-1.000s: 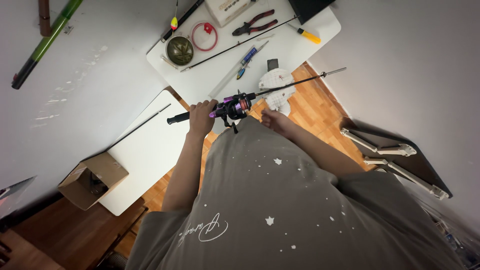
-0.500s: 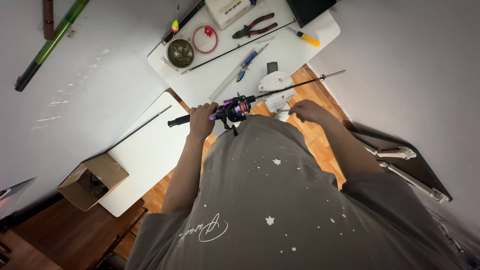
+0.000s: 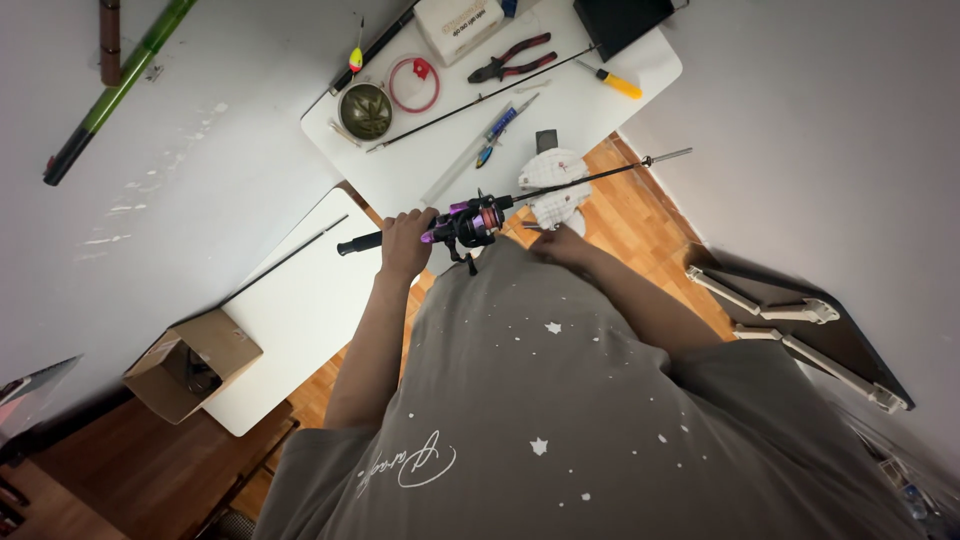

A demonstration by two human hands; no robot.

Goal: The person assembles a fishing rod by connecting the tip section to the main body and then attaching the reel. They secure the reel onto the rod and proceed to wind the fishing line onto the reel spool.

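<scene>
Near the middle of the frame the left hand is wrapped in a closed fist around the black grip of a slim black fishing rod, which runs from a butt end left of the fist up and to the right, out over the wooden floor. Just right of the fist, a black and purple spinning reel sits on the rod. The right hand lies below the reel, close to the person's grey shirt; whether its fingers are curled or spread cannot be told. Just above this hand, a white round mesh object rests at the edge of the white worktop.

Farther up the worktop lie red-handled pliers, a red ring of cord, a round olive-green tin and a yellow-handled tool. A brown cardboard box stands at the lower left.
</scene>
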